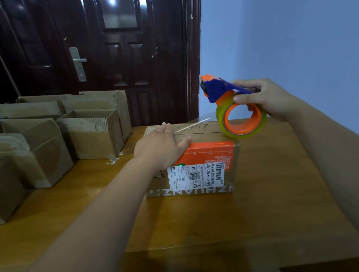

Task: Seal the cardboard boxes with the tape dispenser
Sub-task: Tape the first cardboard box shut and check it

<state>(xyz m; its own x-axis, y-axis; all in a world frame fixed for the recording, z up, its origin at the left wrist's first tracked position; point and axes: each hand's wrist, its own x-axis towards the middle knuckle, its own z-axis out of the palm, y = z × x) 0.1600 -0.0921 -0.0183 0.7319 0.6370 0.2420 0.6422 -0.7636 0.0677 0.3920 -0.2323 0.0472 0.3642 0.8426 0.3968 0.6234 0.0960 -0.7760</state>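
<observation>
Head view, item 1: cardboard box (pixel 199 132), flaps closed, shipping label (pixel 195 175) on near side, sits mid wooden table (pixel 262 194). Left hand (pixel 160 145): fingers straight, flat on box top, gripping nothing; prob. pins the tape end and holds flaps down. Right hand (pixel 262 98): fingers and thumb curled round orange/blue tape dispenser (pixel 233 109), held above box's far right corner. Clear tape strand (pixel 194 124) runs taut from lid to roll, likely tensioned for a cut. Open boxes (pixel 90 133) grouped at left, apparently unsealed. Unclear: strand's end under left palm, cutter blade. Leftmost boxes cropped.
</observation>
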